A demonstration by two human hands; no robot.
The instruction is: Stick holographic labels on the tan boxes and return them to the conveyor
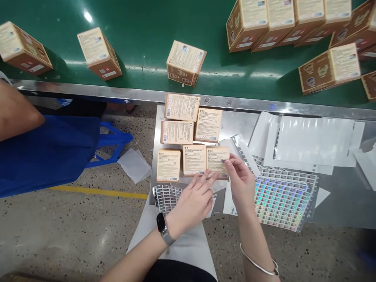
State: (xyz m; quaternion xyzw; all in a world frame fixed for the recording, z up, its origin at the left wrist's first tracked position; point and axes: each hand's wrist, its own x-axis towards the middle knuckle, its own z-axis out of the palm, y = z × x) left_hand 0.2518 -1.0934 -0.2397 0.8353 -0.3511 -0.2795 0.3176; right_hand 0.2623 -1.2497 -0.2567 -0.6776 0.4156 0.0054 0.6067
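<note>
My right hand pinches a small dark sticker between thumb and forefinger, at the right edge of a cream and brown box. My left hand has its fingers stretched out, the tips resting on the lower part of that box and by its neighbour. Another box stands to the left, with several more behind. Near my left wrist a sheet of small stickers lies partly under my hand. Shiny holographic sticker sheets lie to the right of my right hand.
Beyond the metal rail runs a green conveyor belt carrying several similar boxes, with a row at the right. White backing sheets cover part of the metal table. At the left, a person's arm is near a blue stool.
</note>
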